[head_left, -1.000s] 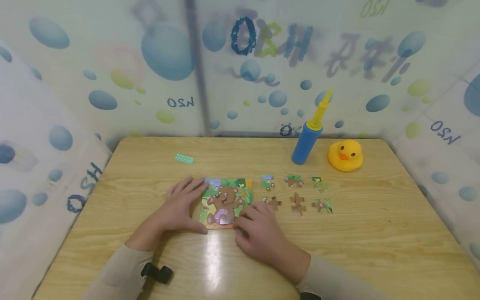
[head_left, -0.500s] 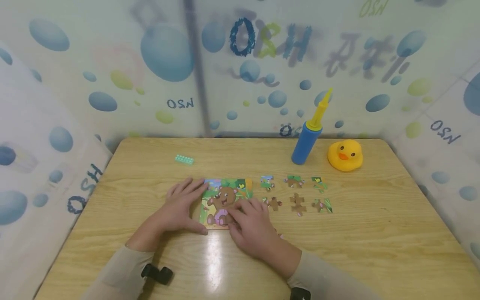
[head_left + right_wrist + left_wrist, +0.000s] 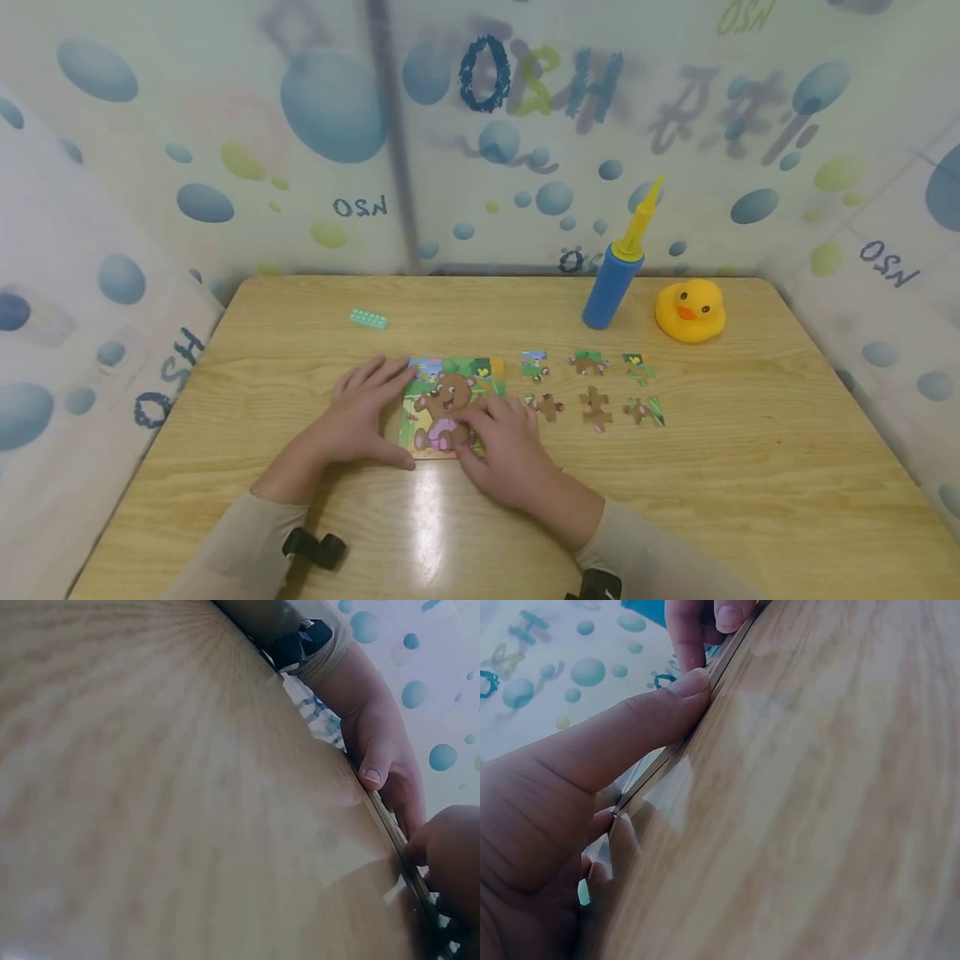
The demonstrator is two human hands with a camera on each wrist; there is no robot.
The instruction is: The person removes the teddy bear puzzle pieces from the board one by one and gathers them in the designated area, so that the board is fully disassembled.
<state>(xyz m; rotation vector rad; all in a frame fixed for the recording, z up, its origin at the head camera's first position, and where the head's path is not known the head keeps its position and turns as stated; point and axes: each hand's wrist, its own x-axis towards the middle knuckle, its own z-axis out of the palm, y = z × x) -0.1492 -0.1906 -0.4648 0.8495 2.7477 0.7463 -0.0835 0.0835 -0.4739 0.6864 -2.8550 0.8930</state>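
Observation:
A square bear jigsaw puzzle (image 3: 450, 392) lies flat on the wooden table. My left hand (image 3: 365, 417) spreads along its left side, fingertips at the upper left edge and thumb at the lower left corner. In the left wrist view, that thumb (image 3: 652, 724) rests against the edge of the thin board (image 3: 660, 765). My right hand (image 3: 506, 450) lies over the lower right of the puzzle, index fingertip and thumb apart on its surface, hiding that part. Part of the bear's foot shows between them. Several loose puzzle pieces (image 3: 596, 408) lie to the right in two rows.
A blue hand pump (image 3: 611, 287) with a yellow nozzle stands at the back right, beside a yellow rubber duck (image 3: 690, 311). A mint toy brick (image 3: 368, 319) lies at the back left. A sliver of another piece (image 3: 562, 470) peeks out by the right wrist.
My right hand has shifted slightly left onto the puzzle. A shiny patch on the puzzle's lower part no longer shows. The left hand has stayed in place.

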